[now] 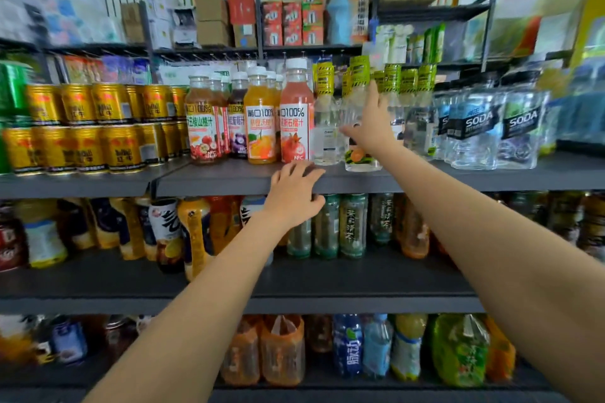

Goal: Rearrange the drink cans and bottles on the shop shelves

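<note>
The right hand [371, 127] is reaching with fingers spread against a clear yellow-capped bottle [360, 141], partly hiding it. The left hand [294, 193], fingers relaxed, is resting on the grey shelf [212, 178] edge at 6 o'clock of the juice bottles [262, 121]. Blur is smearing the gold cans [88, 127] at 9 o'clock.

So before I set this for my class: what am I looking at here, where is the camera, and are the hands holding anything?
There is one picture, from a wide-angle camera worn on a person's head, looking forward and down at shop shelves. No machine: these are bare arms. The left hand rests on the front edge of the grey metal shelf, its fingers over the lip. The right hand reaches, fingers spread, among the clear bottles with yellow-green caps; it does not clearly grip one. On that shelf also stand gold drink cans, white-capped juice bottles and clear soda water bottles.
</note>
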